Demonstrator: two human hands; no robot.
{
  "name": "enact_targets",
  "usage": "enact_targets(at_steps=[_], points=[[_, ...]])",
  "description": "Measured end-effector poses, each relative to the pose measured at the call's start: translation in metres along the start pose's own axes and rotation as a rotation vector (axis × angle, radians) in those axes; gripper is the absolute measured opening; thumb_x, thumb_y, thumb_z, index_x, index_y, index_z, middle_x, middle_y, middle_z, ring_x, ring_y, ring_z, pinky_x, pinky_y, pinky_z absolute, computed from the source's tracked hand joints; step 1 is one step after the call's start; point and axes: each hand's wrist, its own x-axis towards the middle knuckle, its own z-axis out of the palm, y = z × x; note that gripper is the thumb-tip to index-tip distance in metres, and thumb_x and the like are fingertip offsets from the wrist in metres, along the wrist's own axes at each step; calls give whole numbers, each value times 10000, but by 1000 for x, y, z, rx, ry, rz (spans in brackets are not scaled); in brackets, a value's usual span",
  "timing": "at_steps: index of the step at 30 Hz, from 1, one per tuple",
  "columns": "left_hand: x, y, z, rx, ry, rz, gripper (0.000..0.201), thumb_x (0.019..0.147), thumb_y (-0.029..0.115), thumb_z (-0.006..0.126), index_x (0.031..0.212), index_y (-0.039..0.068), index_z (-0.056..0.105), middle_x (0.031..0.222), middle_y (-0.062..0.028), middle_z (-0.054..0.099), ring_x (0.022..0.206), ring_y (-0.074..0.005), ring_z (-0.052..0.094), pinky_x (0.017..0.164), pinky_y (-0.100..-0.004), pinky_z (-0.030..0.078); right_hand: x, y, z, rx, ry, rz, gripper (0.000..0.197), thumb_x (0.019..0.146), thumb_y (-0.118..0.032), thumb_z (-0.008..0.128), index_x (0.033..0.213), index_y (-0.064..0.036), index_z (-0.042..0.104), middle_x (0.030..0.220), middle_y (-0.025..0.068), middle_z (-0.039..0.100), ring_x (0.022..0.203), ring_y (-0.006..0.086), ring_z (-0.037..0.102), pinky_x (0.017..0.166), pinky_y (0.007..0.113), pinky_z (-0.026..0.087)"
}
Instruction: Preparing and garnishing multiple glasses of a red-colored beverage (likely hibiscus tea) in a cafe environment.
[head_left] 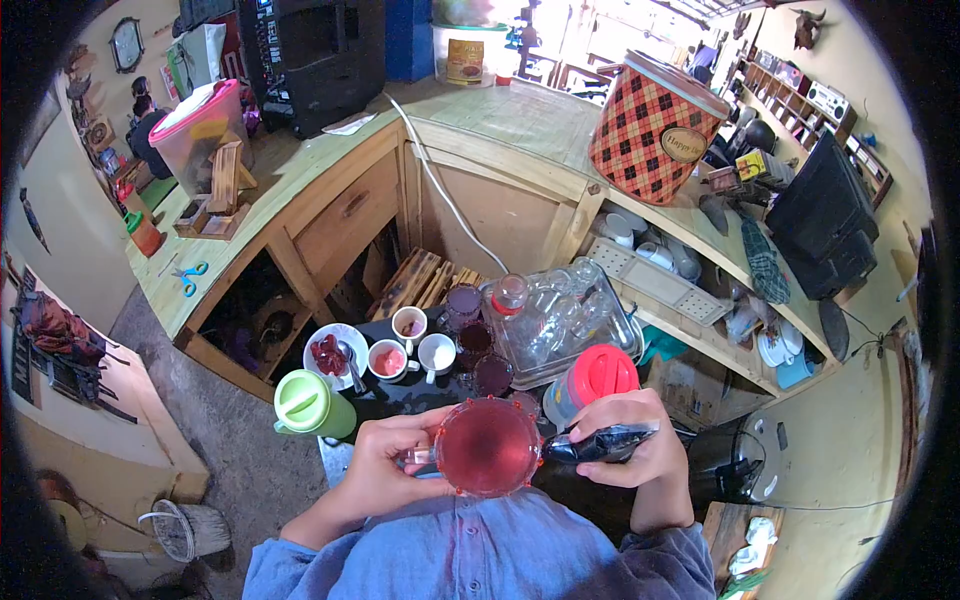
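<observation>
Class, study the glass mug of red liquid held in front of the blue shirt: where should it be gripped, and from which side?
Best by its handle, coming from the left. The handle juts from the left side of the glass mug, where the left hand is. The mug's opening faces up, with red liquid inside, so an upright hold seems safest.
</observation>
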Motion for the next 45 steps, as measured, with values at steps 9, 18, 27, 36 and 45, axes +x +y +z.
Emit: enact_targets(at_steps=[9, 18, 27, 36, 45], points=[[4, 7, 1, -19, -14, 42, 544, 612, 53, 902, 588, 44, 358, 1267, -244, 652, 902, -123, 685, 637, -247, 488, 8, -4, -15, 65, 22, -58, 334, 678, -45, 838, 989, -22, 716, 946, 103, 735, 842, 231, 726, 768, 316, 557], [2, 2, -1, -6, -75, 27, 558, 619, 71, 901, 579, 58, 345, 1281, -245, 642, 818, -97, 672, 573, -221, 442, 22, -5, -20, 71, -112, -114, 327, 700, -34, 827, 1007, -20, 715, 950, 106, 732, 838, 247, 726, 755, 314, 557], [4, 7, -2, -26, -77, 16, 554, 630, 75, 898, 576, 59, 348, 1281, -246, 643, 782, -64, 620, 554, -212, 414, 26, -5, -21, 55, -146, -111, 325, 710, -38, 821, 1017, -28, 714, 946, 106, 731, 842, 253, 725, 756, 326, 556], [4, 5, -4, -30, -73, 25, 561, 632, 72, 895, 581, 57, 337, 1276, -240, 649, 768, -61, 602, 567, -218, 418, 28, -3, -21, 47, -186, -84, 318, 722, -59, 820, 1021, -34, 714, 952, 100, 731, 842, 256, 723, 759, 320, 555], [4, 6, -7, -53, -98, -8, 553, 639, 68, 891, 591, 57, 340, 1282, -233, 648, 769, -81, 619, 580, -224, 435, 32, -4, -34, 10, -146, -108, 326, 682, -69, 836, 987, -36, 723, 930, 97, 734, 833, 240, 725, 761, 321, 553]])
